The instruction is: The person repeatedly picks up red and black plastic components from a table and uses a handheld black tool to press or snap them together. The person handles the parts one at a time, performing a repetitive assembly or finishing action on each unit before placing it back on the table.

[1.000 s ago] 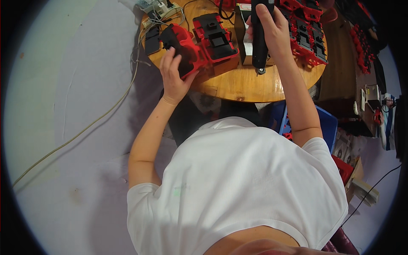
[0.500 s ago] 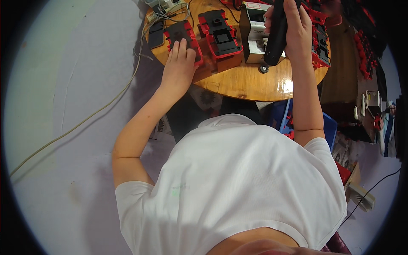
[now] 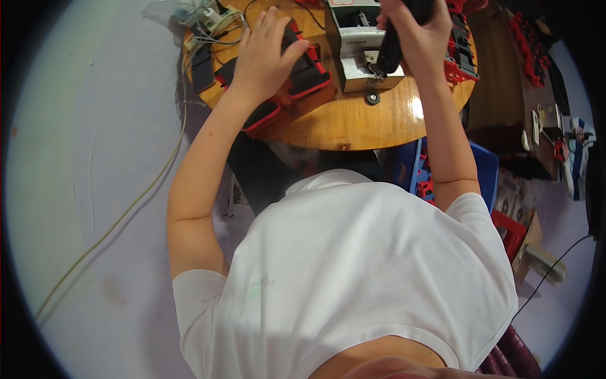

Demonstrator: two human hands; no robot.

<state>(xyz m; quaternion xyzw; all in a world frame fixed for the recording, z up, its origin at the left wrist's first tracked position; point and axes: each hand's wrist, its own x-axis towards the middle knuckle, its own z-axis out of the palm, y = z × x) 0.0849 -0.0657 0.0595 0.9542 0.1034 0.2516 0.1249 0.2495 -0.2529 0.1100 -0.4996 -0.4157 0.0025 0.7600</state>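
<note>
Beneath and just to the right of the left hand (image 3: 260, 66), two red-and-black housings lay near the edge of the wooden table (image 3: 347, 131): the first housing (image 3: 261, 115) extended under the palm and wrist, and the second housing (image 3: 308, 74) sat beside the thumb. The left hand was spread flat with the thumb apart and gripped nothing visible; whether its fingers bore on the parts beneath could not be told. The right hand (image 3: 426, 44) was wrapped around a long black tool (image 3: 391, 54), tilted so that its lower end stood at the front of a silver box (image 3: 355, 45) between the two hands. Contact between tool end and box could not be confirmed. A round black part (image 3: 372, 98) lay just in front of the box, and further housings (image 3: 464, 54) lay to the right of the right hand. The step in hand was judged to be presentation of the tool at the box, with the left hand attending the housings. The next move appeared to call for a steady right-hand grip, an aligned tool end, and left fingers clear of it.
</note>
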